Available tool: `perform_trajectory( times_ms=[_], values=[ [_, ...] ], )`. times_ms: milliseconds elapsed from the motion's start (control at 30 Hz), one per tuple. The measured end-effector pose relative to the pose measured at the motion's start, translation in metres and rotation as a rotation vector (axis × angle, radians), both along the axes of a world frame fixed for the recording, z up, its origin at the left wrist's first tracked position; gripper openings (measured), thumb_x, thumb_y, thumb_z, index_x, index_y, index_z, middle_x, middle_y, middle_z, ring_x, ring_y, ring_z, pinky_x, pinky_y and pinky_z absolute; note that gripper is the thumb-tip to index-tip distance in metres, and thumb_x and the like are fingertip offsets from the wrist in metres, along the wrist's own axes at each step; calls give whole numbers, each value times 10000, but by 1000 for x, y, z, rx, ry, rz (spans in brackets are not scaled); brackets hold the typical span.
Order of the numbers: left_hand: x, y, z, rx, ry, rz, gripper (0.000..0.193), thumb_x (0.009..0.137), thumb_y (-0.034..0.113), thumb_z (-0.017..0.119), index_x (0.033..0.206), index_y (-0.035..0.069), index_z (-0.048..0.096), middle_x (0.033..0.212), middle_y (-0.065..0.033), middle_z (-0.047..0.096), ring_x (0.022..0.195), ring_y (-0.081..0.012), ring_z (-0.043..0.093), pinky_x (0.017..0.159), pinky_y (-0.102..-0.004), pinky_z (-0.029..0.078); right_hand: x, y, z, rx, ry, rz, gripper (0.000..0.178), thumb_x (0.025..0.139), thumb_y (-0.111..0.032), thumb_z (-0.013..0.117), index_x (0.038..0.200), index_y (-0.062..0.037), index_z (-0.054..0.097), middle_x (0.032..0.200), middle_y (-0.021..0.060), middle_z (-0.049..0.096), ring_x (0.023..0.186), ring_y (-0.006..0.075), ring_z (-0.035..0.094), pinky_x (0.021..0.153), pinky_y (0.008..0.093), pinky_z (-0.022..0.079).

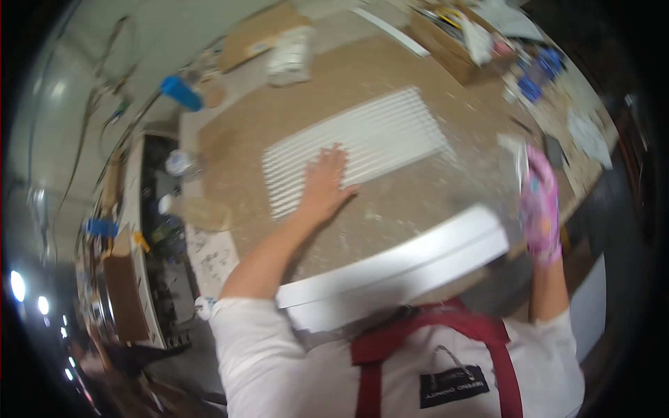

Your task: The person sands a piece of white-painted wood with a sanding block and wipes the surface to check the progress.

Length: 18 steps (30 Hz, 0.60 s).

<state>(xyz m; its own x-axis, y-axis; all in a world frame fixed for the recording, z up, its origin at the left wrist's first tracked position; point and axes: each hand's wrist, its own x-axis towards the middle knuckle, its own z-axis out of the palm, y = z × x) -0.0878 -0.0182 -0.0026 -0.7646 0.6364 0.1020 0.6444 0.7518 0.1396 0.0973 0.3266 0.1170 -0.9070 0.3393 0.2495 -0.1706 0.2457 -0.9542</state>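
Note:
My left hand (pixel 325 182) is bare and rests with its fingers spread on a white ribbed panel (pixel 380 132), near the panel's left end. The panel lies at a slant on the brown table board (pixel 418 191). Off to the right, my right hand (pixel 539 209) wears a pink patterned glove. Its fingers are closed on a flat, pale, scraper-like tool (pixel 514 157), which is smeared by motion. Between my body and the panel, a long white strip (pixel 397 268) with a lengthwise fold line lies along the table's near edge.
At the far right stands a cardboard box (pixel 456 52) of tools, with a blue bottle (pixel 538 75) beside it. A white wrapped bundle (pixel 290 57) and a blue cup-shaped object (pixel 181 93) are at the far left. A narrow white strip (pixel 391 33) lies at the back.

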Motion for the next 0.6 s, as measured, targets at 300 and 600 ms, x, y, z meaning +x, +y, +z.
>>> perform_trajectory(
  times_ms=[300, 600],
  values=[
    [49, 3, 47, -399, -115, -205, 708, 754, 353, 708, 1323, 59, 407, 1436, -138, 318, 1281, -327, 354, 986, -495, 361, -77, 92, -85, -107, -275, 206, 399, 857, -209, 549, 1202, -9, 549, 1078, 71, 591, 948, 125, 543, 815, 243, 448],
    [43, 39, 47, -130, -64, -122, 232, 820, 169, 599, 1015, 47, 572, 966, -138, 550, 902, -315, 555, 751, -407, 480, -101, 94, -142, 145, -272, 314, 387, 834, -181, 521, 1149, 40, 566, 1121, 121, 580, 1028, 194, 538, 909, 289, 411]
  ],
)
